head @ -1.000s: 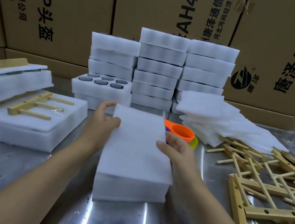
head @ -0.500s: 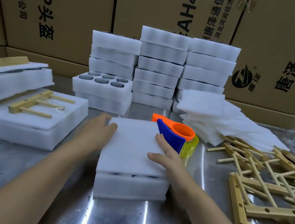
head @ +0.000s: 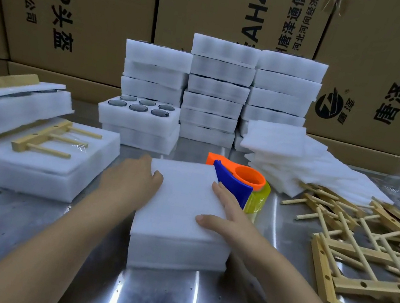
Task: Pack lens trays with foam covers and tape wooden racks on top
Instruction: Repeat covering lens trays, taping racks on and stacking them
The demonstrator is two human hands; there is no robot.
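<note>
Pressing flat, open left hand [head: 132,182] and right hand [head: 229,217] rest on foam cover [head: 180,201] atop lens tray [head: 176,253], center of metal table [head: 45,244]; tape dispenser [head: 241,184] just beside.

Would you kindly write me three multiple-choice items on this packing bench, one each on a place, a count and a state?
1. Where does the tape dispenser stand?
A. On the foam stacks at the back
B. Just beyond the right hand, at the covered tray's right side
C. Among the wooden racks

2. How many dark lenses show in the open tray?
A. Four
B. Six
C. Nine

3. What is the state of the foam cover on the front tray?
A. Lying flat on the tray under both hands
B. Lifted in the air
C. Taped down with a rack on top

Answers: 1 B, its blue and orange body sits beside the right hand's fingers. 2 B, two rows of three are visible. 3 A, the left hand and right hand rest on it, and no rack or tape shows.
</note>
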